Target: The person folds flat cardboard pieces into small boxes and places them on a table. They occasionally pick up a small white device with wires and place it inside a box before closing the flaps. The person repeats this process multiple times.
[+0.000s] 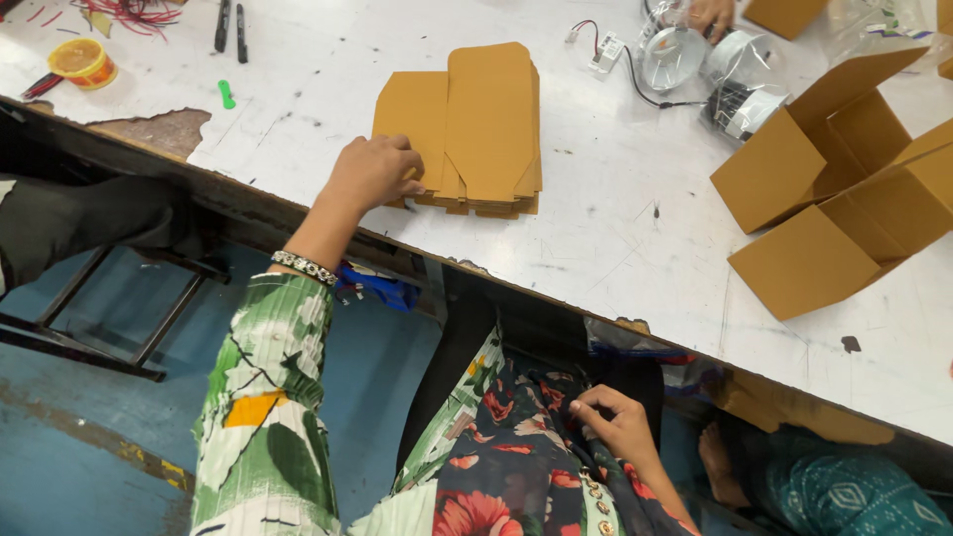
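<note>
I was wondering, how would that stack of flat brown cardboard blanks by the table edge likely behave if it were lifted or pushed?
The stack of flat cardboard blanks looks thin and light, so single sheets would probably flex. The left hand touches its near edge; being loose and slightly uneven, the sheets might slide apart. It won't roll.

Scuffed white worktable (298, 109), blue floor (89, 457)
</note>
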